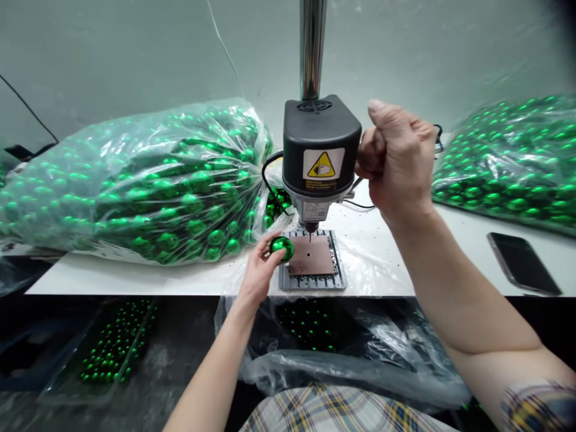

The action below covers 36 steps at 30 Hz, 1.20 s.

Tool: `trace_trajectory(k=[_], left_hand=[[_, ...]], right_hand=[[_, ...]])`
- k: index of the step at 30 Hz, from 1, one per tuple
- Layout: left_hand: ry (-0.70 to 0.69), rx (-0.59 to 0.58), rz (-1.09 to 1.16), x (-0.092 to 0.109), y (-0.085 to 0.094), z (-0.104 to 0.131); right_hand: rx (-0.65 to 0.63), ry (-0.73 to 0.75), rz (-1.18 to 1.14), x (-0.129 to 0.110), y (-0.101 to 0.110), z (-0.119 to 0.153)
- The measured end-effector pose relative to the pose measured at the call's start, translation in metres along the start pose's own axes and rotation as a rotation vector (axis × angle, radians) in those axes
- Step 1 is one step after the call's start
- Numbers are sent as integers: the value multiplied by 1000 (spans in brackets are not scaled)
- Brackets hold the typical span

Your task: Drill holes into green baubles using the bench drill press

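Observation:
A shiny green ball (282, 249) is held between the thumb and fingers of my left hand (262, 267), at the left edge of a brown plate (317, 264). The plate has a small dark hole and lies on a slotted metal base (339, 281) scattered with dark bits. Above it stands a black drill press (321, 129) with a yellow warning label; its thin bit points down at the plate, beside the ball. My right hand (398, 156) is wrapped round the lever at the machine's right side, most of which the fingers hide.
Large clear bags of green balls stand left (171, 192) and right (508, 162) on the white table (112, 276). A phone (522, 264) lies at the right. Below are an open plastic bag (351, 366) and a clear bin (112, 348) with green balls.

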<state>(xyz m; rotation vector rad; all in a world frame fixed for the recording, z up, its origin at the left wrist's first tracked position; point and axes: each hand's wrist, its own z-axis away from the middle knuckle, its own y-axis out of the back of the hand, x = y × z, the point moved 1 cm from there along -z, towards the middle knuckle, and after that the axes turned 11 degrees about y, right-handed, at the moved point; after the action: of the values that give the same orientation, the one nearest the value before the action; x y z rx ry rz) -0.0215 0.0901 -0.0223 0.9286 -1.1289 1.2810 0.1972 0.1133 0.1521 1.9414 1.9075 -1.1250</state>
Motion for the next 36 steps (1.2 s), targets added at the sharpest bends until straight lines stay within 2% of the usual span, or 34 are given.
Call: trace_trajectory(k=[2, 5, 10, 12, 19, 26, 28, 31, 36], left_hand=[[165, -108, 250, -8, -15, -3], [239, -65, 351, -22, -25, -14], [81, -6, 204, -29, -25, -22], [12, -18, 136, -27, -26, -21], [-92, -68, -111, -28, -36, -28], [-406, -4, -471, -44, -40, -30], [-459, 26, -536, -46, -39, -27], [-453, 55, -549, -46, -40, -25], [-360, 95, -459, -45, -46, -26]], right_hand=[[0, 5, -4, 1, 0, 0], [1, 27, -8, 3, 1, -1], [-51, 54, 6, 9, 4, -4], [-69, 62, 14, 10, 5, -5], [-96, 59, 63, 11, 7, -6], [-54, 48, 49, 7, 4, -4], [-42, 47, 37, 7, 3, -4], [-41, 52, 31, 7, 3, -3], [-57, 54, 52, 7, 4, -4]])
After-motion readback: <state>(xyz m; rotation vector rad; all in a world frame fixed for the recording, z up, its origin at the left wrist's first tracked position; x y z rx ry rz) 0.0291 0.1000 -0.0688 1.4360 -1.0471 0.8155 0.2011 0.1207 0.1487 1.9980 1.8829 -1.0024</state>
